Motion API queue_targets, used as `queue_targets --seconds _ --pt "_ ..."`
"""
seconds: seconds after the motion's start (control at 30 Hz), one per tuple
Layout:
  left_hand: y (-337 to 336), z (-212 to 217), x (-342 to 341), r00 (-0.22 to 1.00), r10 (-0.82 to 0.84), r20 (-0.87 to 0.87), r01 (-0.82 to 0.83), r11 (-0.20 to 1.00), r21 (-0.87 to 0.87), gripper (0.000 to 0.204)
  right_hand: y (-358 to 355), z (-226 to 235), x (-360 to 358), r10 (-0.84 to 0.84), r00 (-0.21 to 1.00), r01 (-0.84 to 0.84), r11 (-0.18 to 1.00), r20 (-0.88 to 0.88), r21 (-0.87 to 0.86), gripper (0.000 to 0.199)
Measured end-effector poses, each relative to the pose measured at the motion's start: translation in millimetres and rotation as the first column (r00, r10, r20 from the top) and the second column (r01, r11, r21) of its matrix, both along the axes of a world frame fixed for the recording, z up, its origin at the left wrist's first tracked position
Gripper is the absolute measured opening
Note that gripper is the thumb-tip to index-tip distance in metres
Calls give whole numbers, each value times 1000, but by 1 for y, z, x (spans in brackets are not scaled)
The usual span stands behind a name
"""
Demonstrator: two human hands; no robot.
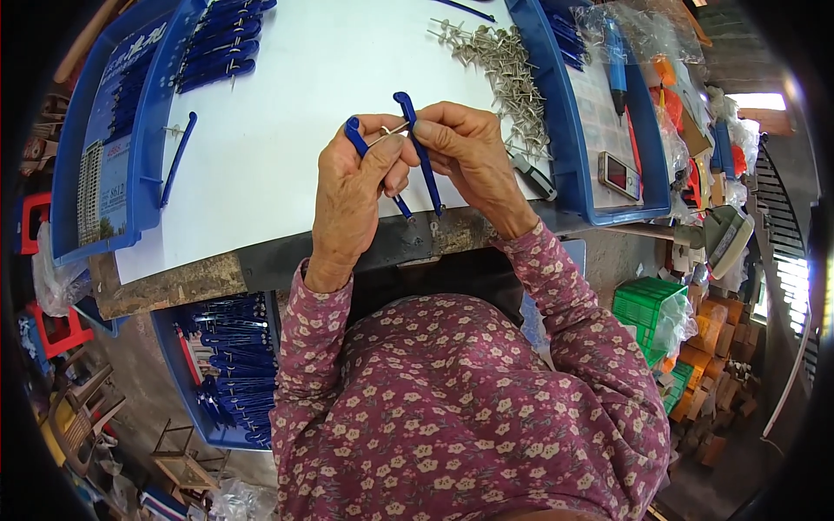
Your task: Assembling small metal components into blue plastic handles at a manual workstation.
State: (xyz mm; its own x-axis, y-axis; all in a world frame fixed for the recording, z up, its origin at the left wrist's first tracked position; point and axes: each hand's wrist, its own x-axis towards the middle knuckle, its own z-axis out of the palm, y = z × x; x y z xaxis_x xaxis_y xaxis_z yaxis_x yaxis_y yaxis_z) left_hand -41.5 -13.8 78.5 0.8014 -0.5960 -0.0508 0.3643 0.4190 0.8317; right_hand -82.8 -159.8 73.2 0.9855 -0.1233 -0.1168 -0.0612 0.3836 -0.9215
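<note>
Over the front edge of the white-covered table, my left hand (347, 195) is closed on a slim blue plastic strip (355, 139) with a rounded, hooked top. My right hand (473, 152) pinches a second blue plastic strip (426, 178) near its upper part. A thin metal pin (396, 129) spans the gap between the two hands; fingers hide how it meets the strips. To the left, a single blue strip (179, 161) lies with a metal pin beside its upper end. A heap of flat-headed metal pins (504, 74) lies beyond my right hand.
Blue trays stand left (143, 165) and right (569, 148); the right one holds a phone (619, 176). Blue strips are stacked (221, 48) at the far left. A grey-green tool (533, 176) lies near the right tray. Below the table, another tray (187, 391) holds many strips.
</note>
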Motion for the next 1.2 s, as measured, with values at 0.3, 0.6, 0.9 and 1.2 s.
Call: queue_targets --seconds 0.3,0.6,0.9,1.2 --pt "5 1 4 984 -120 -133 101 985 -141 20 0 10 -3 -54 997 64 979 58 -193 14" --pt "3 5 6 965 -182 -190 137 964 -228 17 -2 32 -7 -55 988 114 895 145 -432 11" --pt "0 9 11 985 -160 -68 146 973 -177 15 -7 40 -8 13 936 251 673 351 -695 13" --pt "-2 17 9 990 -141 -16 139 988 -72 15 -14 41 -7 137 892 287 565 431 -774 12"
